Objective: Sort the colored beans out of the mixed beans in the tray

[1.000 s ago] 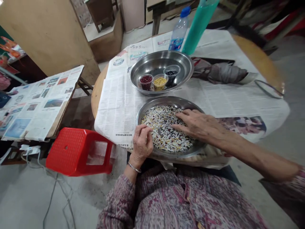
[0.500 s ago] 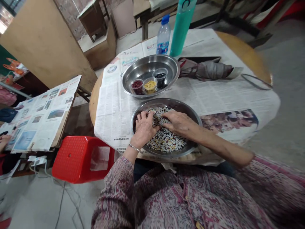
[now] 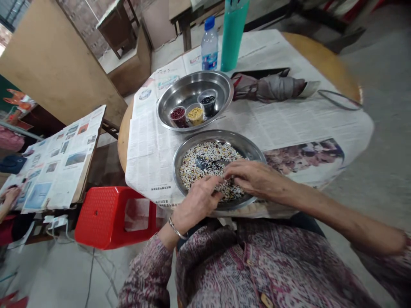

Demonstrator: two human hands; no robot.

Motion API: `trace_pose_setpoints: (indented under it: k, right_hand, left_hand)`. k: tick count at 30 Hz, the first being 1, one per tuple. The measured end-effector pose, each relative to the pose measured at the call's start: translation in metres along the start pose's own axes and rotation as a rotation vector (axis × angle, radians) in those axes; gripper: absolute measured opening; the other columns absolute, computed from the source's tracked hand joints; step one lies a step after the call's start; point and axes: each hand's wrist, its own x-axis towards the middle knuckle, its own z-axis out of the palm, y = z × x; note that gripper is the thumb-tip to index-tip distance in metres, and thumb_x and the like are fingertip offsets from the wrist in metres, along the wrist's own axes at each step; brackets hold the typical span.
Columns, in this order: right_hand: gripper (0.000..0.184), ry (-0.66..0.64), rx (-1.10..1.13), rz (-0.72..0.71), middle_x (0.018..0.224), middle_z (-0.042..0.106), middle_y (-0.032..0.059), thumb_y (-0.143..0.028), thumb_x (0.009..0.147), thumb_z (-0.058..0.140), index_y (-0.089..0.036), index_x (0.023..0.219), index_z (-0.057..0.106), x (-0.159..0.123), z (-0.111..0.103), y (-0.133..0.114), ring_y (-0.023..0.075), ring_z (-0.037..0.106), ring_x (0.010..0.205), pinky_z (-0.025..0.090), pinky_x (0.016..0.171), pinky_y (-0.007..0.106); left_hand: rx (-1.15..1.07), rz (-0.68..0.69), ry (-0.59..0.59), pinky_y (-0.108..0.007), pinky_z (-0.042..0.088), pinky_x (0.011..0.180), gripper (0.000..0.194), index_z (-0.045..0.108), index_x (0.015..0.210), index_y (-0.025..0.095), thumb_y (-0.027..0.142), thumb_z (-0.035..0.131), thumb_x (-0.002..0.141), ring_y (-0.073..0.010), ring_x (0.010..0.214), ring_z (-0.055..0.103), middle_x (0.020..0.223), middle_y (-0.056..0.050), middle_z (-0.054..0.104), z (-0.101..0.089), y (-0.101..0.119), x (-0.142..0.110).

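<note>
In the head view's near, round steel basin (image 3: 252, 150) lie small white, black and yellow grains (image 3: 210, 149). The left hand (image 3: 199, 197) at seven o'clock and right hand (image 3: 252, 176) at four curl inward, any pinch hidden. Leaning hard could tip the basin, spilling grains.

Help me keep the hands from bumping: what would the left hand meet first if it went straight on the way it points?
Most likely the right hand, whose fingers lie just ahead. Depth is unclear, so the left hand might brush the grains first.
</note>
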Motion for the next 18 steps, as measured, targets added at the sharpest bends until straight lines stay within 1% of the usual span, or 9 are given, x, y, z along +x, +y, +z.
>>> trace_pose_setpoints:
  k: [2,5,7,9,11,14,16,18]
  right_hand:
    - [0.028,0.096,-0.100,0.005,0.099,0.074,0.0089,-0.008,0.085,0.045,-0.020,0.093,0.069,-0.006,-0.001,0.005,0.0244,0.069,0.097,0.055,0.088,0.039]
    - [0.024,0.190,-0.240,0.025,0.096,0.072,0.0104,-0.011,0.088,0.046,-0.018,0.091,0.069,-0.010,0.000,0.009,0.0248,0.069,0.092,0.056,0.081,0.038]
    - [0.023,0.208,-0.284,0.022,0.090,0.071,0.0096,-0.012,0.090,0.047,-0.018,0.088,0.068,-0.011,0.003,0.009,0.0238,0.069,0.085,0.056,0.077,0.036]
    - [0.023,0.241,-0.301,0.014,0.088,0.071,0.0082,-0.012,0.092,0.047,-0.019,0.089,0.068,-0.010,0.008,0.007,0.0233,0.069,0.083,0.056,0.077,0.036]
    - [0.022,0.320,-0.294,0.009,0.090,0.073,0.0078,-0.012,0.092,0.048,-0.019,0.094,0.069,-0.009,0.012,0.005,0.0234,0.069,0.085,0.056,0.079,0.036]
    - [0.019,0.441,-0.256,-0.010,0.093,0.074,0.0078,-0.012,0.092,0.052,-0.020,0.098,0.069,-0.008,0.014,0.001,0.0241,0.069,0.089,0.057,0.080,0.037]
    - [0.018,0.518,-0.207,-0.036,0.092,0.074,0.0069,-0.012,0.091,0.055,-0.021,0.097,0.069,-0.008,0.014,0.000,0.0236,0.069,0.088,0.057,0.081,0.037]
    - [0.017,0.604,-0.160,-0.062,0.090,0.074,0.0054,-0.012,0.090,0.058,-0.023,0.096,0.069,-0.009,0.014,0.000,0.0225,0.069,0.086,0.057,0.081,0.037]
  left_hand:
    - [0.034,0.067,-0.093,-0.036,0.052,0.103,0.024,0.059,0.118,0.019,0.011,0.056,0.096,-0.0192,0.114,0.063,0.116,-0.005,0.067,0.003,0.007,-0.002]
    - [0.142,0.184,-0.183,-0.034,0.053,0.101,0.028,0.061,0.120,0.021,0.008,0.049,0.098,-0.0182,0.113,0.060,0.120,-0.005,0.063,0.011,0.009,0.008]
    - [0.267,0.243,-0.179,-0.034,0.053,0.100,0.030,0.061,0.121,0.020,0.007,0.046,0.098,-0.0196,0.114,0.059,0.122,-0.006,0.061,0.017,0.005,0.019]
    - [0.393,0.264,-0.131,-0.036,0.053,0.101,0.030,0.062,0.121,0.019,0.008,0.045,0.099,-0.0215,0.115,0.056,0.124,-0.008,0.059,0.020,0.000,0.032]
    - [0.472,0.224,-0.046,-0.037,0.053,0.100,0.027,0.062,0.120,0.018,0.013,0.044,0.101,-0.0228,0.114,0.054,0.125,-0.009,0.058,0.017,-0.008,0.043]
    - [0.518,0.069,0.097,-0.039,0.053,0.096,0.024,0.063,0.119,0.018,0.017,0.045,0.102,-0.0239,0.110,0.053,0.121,-0.010,0.058,0.007,-0.020,0.053]
    - [0.523,-0.046,0.185,-0.040,0.054,0.096,0.024,0.063,0.116,0.018,0.014,0.044,0.102,-0.0240,0.109,0.053,0.122,-0.011,0.058,-0.002,-0.029,0.052]
    - [0.510,-0.144,0.256,-0.040,0.054,0.097,0.026,0.062,0.113,0.019,0.010,0.042,0.101,-0.0232,0.109,0.054,0.122,-0.011,0.057,-0.008,-0.035,0.046]
